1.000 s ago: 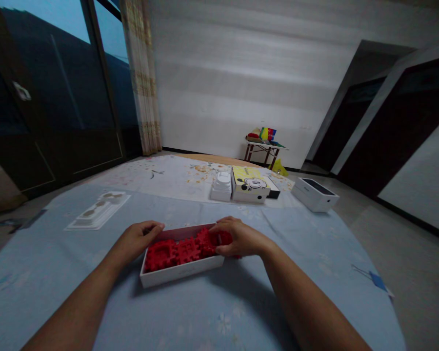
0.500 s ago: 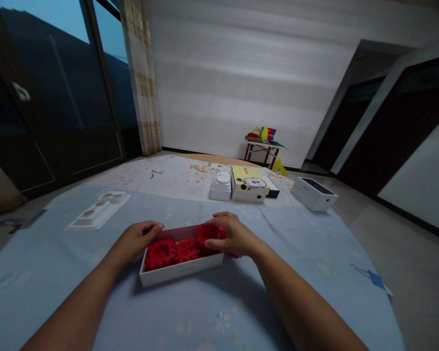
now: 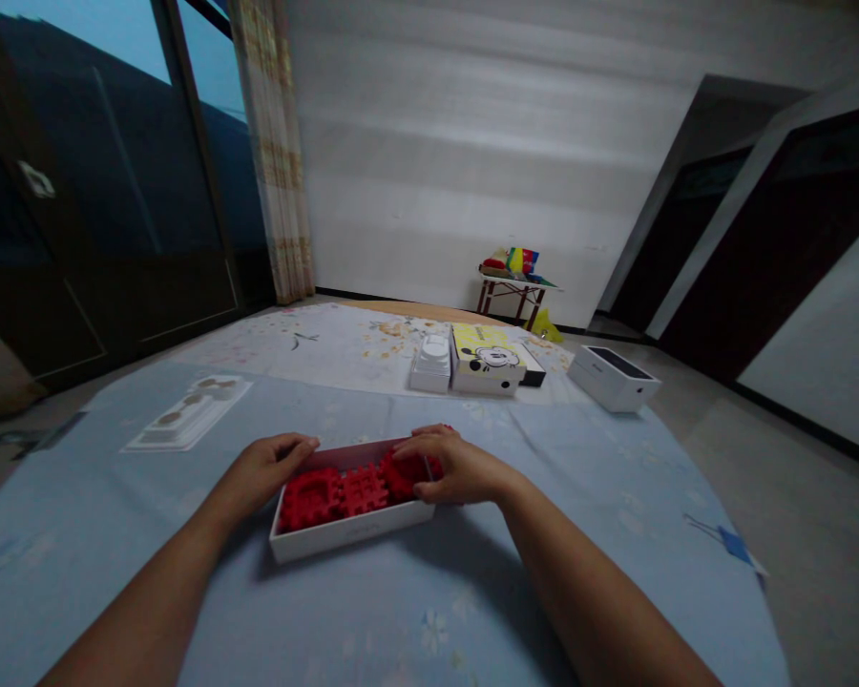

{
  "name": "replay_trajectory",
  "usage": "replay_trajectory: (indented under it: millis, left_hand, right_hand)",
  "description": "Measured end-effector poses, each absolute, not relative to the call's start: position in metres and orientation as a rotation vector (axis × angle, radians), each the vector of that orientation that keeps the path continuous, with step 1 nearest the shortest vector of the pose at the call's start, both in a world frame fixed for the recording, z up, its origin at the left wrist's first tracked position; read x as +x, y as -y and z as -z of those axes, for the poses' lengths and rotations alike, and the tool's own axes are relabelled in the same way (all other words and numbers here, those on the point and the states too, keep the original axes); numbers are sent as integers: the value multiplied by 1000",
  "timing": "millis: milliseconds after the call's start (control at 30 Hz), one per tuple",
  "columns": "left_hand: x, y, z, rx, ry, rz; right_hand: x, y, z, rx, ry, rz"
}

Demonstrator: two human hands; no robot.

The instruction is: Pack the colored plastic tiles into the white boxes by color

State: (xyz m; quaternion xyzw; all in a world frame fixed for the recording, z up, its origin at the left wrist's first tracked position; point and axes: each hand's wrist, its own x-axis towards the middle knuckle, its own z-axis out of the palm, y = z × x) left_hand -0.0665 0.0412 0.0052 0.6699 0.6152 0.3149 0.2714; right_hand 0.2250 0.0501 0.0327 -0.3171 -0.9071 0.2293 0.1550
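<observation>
A shallow white box (image 3: 350, 534) lies slightly tilted across the light-blue cloth in front of me. Inside it sit red toothed interlocking blocks: one with a square recess (image 3: 311, 496) at the left, a lattice-like one (image 3: 364, 489) in the middle, and another (image 3: 401, 474) at the right. My left hand (image 3: 268, 472) is closed on the box's back left corner, thumb along the rim. At the right end, my right hand (image 3: 462, 468) curls over the rim, with a red piece (image 3: 436, 468) between thumb and fingers. The palm hides much of that piece and the box's right end.
Behind the box stand a white box (image 3: 430, 367), a yellow cartoon-mouse box (image 3: 487, 363) and a white phone box (image 3: 612, 382). A white moulded tray (image 3: 190, 415) lies at left. A blue tag (image 3: 736, 544) rests near the right table edge.
My right hand has shifted slightly, its fingers now lower and more curled over the box's right end. My left hand stays on the corner.
</observation>
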Motion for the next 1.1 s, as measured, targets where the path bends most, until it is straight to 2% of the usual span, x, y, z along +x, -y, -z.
replay_trajectory:
  millis: [533, 867, 1000, 1100]
  left_hand:
    - [-67, -44, -3, 1781, -1652, -852]
    - [-49, -35, -23, 1698, -1694, -759]
    - [-53, -38, -15, 1805, -1687, -715]
    - [-57, -41, -8, 1799, -1604, -695]
  right_hand:
    - [214, -46, -32, -1105, 2527, -570]
    - [230, -55, -33, -1009, 2366, -632]
    - [261, -66, -42, -1184, 2083, -595]
    - [280, -71, -40, -1416, 2096, -619]
